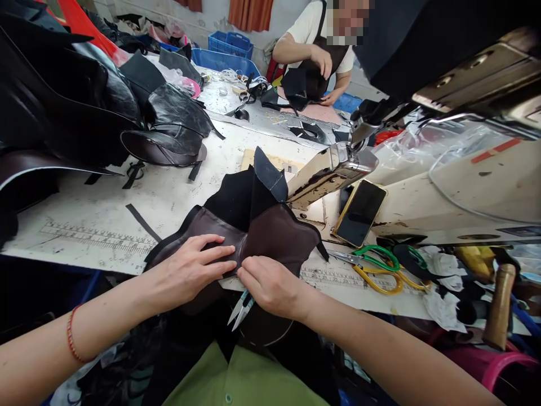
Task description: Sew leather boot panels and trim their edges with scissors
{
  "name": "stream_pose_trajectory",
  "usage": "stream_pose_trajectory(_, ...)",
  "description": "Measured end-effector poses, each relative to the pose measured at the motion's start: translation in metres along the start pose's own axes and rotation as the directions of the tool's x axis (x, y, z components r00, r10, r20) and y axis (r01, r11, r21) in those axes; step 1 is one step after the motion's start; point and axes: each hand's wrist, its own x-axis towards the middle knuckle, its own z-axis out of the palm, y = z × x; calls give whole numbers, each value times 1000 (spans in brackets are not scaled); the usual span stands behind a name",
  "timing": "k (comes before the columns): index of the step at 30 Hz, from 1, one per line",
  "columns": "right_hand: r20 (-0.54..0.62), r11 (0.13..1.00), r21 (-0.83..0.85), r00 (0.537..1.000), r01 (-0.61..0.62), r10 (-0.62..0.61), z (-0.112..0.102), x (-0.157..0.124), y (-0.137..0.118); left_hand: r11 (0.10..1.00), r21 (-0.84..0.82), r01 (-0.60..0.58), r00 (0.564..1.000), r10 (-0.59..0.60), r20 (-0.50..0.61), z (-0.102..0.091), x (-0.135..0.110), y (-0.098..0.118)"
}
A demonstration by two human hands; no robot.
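Observation:
A dark brown leather piece (279, 231) with black lining flaps (230, 194) lies on the white table at its front edge, just before the sewing machine arm (333, 166). My left hand (196, 268) rests flat on the leather's left half, its fingers stretched out. Close beside it, my right hand (270, 287) is curled, with thumb and fingertips against the leather near its middle seam. Thread snips (242, 310) stick out below the right palm, blades pointing down toward me. Their handle is hidden inside that hand.
Right of the leather lie scissors (376, 265) with green and yellow handles, and a phone (361, 213) leans by the machine. Black leather pieces (169, 118) are heaped at left. A ruler scale (101, 237) runs along the front edge. A co-worker (316, 53) sits opposite.

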Motion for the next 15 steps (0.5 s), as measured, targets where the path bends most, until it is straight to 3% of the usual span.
stream_pose_trajectory(4, 55, 998, 58, 998, -7, 4, -5, -3, 2, 1000, 5, 13, 995, -14, 100, -3, -7, 3)
stream_pose_trajectory(7, 80, 976, 193, 993, -103, 89, -7, -9, 4, 1000, -4, 20, 991, -19, 134, -5, -10, 4)
stream_pose_trajectory(10, 66, 967, 202, 987, -158, 147, -4, -15, 6, 1000, -14, 15, 989, -12, 145, -5, -11, 2)
stream_pose_trajectory(15, 72, 991, 133, 997, -11, 2, 3, -17, 10, 998, 56, -26, 982, 15, 186, -3, -13, 2)
